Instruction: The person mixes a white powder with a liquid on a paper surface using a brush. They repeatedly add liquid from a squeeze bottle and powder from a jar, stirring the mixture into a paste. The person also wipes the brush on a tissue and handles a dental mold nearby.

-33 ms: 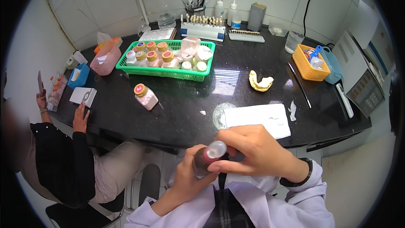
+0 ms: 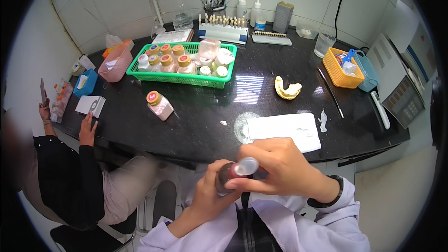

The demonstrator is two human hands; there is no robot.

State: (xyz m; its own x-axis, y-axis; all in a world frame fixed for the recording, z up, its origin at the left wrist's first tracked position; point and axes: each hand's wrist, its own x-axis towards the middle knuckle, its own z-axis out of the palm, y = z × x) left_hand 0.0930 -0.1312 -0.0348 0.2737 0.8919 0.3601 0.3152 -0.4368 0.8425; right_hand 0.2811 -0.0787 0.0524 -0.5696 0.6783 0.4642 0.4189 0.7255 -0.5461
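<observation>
Nothing shifted since the earlier frame; same grip kept on the bottle (image 2: 228, 173), near, low and centre, off the table's (image 2: 196, 126) near edge. Left hand (image 2: 211, 191) wrapped shut around the bottle's body from below. Right hand (image 2: 280, 170) closed over its pale cap (image 2: 246, 165), fingertips pinched on the cap. Just beyond, lay a white sheet (image 2: 284, 131) on the table, right of centre. Farther left, stood a pink jar (image 2: 159, 105) with an orange lid, alone. Farther right, lay a yellow dental cast (image 2: 287, 88). Farther still, sat a green basket (image 2: 186, 78) full of jars, left of centre, and an orange basket (image 2: 341, 71) at right. At far left, sat a second person (image 2: 65, 182) with one hand on a small white box (image 2: 90, 106).
</observation>
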